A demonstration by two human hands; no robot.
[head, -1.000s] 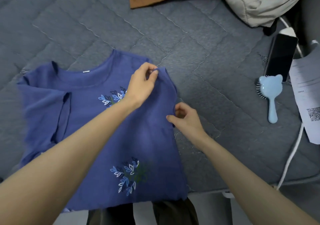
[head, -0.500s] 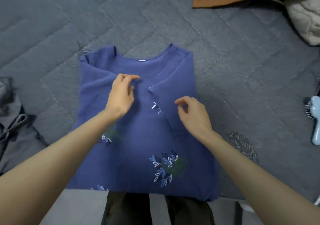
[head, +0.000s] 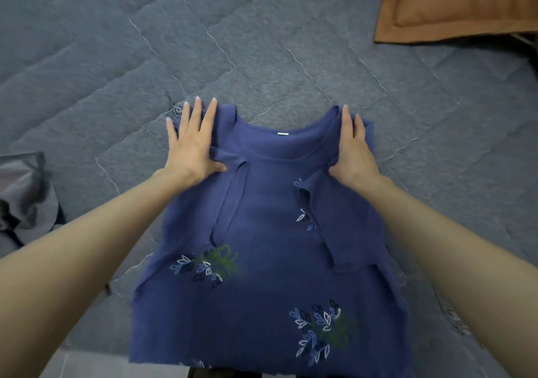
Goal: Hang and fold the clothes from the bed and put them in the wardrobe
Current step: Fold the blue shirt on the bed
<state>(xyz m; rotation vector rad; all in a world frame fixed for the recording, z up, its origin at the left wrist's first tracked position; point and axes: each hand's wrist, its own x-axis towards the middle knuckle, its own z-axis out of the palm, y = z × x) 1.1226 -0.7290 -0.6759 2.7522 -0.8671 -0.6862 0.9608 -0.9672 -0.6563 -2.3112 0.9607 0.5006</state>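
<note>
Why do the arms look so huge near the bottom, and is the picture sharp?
Head view: the wide-angle lens stretches the forearms toward the lower corners; light is soft, no glare; left hand and right hand on the blue T-shirt look sharp, its hem and the grey garment at left smeared.

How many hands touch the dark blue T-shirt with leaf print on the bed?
2. The left hand lies flat on the left-side shoulder of the dark blue leaf-print T-shirt; the right hand rests on its right-side shoulder. No other hand shows.
</note>
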